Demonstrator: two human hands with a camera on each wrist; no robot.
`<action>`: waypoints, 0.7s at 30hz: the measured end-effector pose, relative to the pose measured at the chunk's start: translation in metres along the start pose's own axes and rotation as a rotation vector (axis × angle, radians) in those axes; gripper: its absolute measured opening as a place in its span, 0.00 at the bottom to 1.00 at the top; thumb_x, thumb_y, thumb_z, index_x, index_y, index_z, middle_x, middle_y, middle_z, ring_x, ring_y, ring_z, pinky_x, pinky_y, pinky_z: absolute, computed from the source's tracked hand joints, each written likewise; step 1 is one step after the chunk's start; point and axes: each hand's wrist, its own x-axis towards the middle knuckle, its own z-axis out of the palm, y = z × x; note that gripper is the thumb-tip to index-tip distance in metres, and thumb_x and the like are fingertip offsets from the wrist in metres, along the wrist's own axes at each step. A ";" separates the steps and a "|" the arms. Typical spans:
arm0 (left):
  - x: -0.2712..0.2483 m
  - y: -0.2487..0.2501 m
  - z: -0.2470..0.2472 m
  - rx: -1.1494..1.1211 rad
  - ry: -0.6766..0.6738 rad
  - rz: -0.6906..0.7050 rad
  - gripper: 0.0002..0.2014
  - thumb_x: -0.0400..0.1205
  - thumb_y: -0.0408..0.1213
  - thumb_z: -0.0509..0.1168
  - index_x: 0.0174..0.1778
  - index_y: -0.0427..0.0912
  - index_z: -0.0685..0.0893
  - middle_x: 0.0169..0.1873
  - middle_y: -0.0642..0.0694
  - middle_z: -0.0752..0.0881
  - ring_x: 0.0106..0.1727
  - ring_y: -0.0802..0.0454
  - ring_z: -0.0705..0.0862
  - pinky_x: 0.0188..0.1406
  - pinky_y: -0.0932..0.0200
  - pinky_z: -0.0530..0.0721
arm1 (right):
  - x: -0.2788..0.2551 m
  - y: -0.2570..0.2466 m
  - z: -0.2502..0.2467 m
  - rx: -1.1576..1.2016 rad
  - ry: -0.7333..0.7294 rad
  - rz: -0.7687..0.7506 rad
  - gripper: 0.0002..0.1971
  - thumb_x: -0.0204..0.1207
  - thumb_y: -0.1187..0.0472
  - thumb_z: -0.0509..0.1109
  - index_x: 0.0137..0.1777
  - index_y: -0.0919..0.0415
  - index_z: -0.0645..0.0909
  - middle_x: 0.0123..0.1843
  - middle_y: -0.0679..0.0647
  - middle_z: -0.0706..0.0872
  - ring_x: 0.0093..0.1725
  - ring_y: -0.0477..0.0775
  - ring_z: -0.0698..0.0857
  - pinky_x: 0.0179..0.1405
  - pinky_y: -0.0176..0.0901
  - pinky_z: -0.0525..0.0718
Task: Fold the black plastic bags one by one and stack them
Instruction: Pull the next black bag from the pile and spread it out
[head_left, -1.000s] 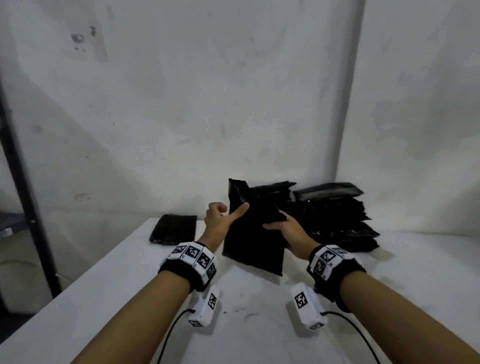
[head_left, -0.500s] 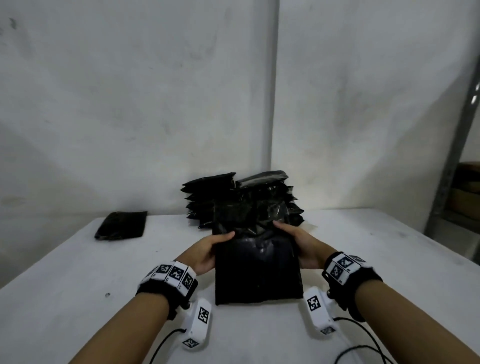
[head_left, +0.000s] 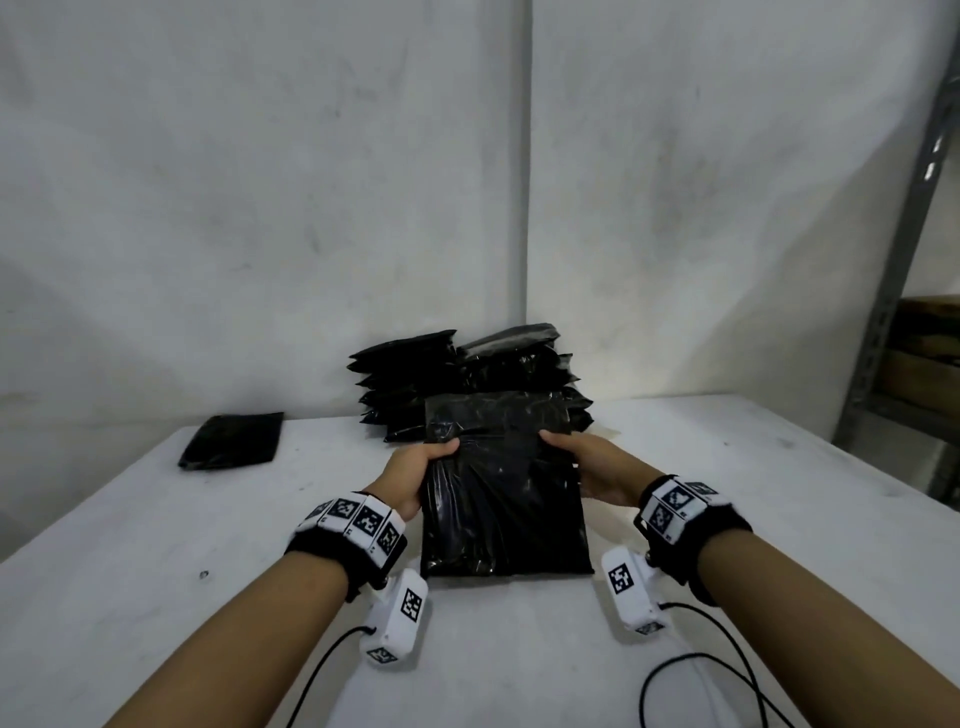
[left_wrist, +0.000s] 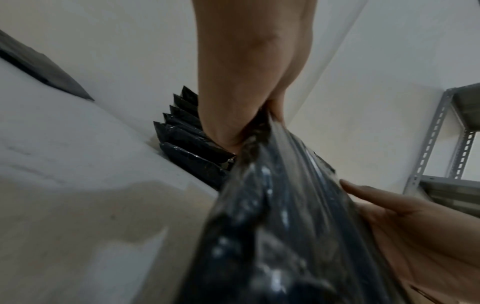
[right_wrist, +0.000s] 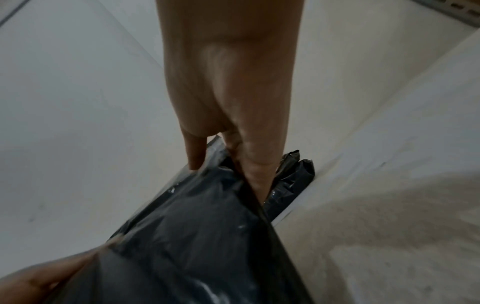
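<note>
A flat black plastic bag (head_left: 501, 499) is held between both hands over the white table (head_left: 156, 545), its near edge resting on the tabletop. My left hand (head_left: 415, 467) grips its left edge with the thumb on top, and my right hand (head_left: 582, 462) grips its right edge the same way. In the left wrist view the bag (left_wrist: 272, 236) runs from my left hand (left_wrist: 241, 127) toward the camera. In the right wrist view my right hand (right_wrist: 228, 156) pinches the bag (right_wrist: 194, 236). Behind it a pile of black bags (head_left: 467, 379) stands against the wall. One folded bag (head_left: 232, 440) lies at the far left.
A white wall rises just behind the table. A grey metal shelf rack (head_left: 904, 260) stands at the right edge. Wrist-camera cables (head_left: 701, 675) trail across the near tabletop.
The bag came from upright near the pile down toward me and now lies nearly flat between both hands. The head view swung right, so the folded bag sits further left.
</note>
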 end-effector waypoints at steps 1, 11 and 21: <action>0.000 0.003 0.001 -0.006 0.019 0.015 0.16 0.80 0.31 0.68 0.62 0.26 0.82 0.51 0.33 0.88 0.42 0.43 0.89 0.43 0.53 0.87 | 0.004 -0.001 0.003 -0.061 0.067 -0.045 0.23 0.80 0.52 0.70 0.71 0.63 0.75 0.60 0.55 0.84 0.52 0.54 0.83 0.43 0.42 0.83; -0.010 0.037 0.019 -0.011 0.035 0.232 0.07 0.81 0.30 0.67 0.52 0.34 0.85 0.47 0.37 0.89 0.43 0.45 0.89 0.45 0.53 0.86 | 0.005 -0.025 0.049 -0.170 0.148 -0.314 0.21 0.78 0.58 0.73 0.69 0.57 0.76 0.65 0.55 0.82 0.52 0.44 0.82 0.41 0.35 0.76; -0.023 0.045 -0.004 0.014 -0.137 0.193 0.12 0.82 0.34 0.66 0.60 0.34 0.83 0.52 0.38 0.88 0.49 0.46 0.89 0.48 0.56 0.87 | 0.006 -0.021 0.036 -0.041 -0.013 -0.118 0.21 0.73 0.54 0.76 0.64 0.64 0.83 0.55 0.56 0.88 0.50 0.52 0.87 0.52 0.44 0.84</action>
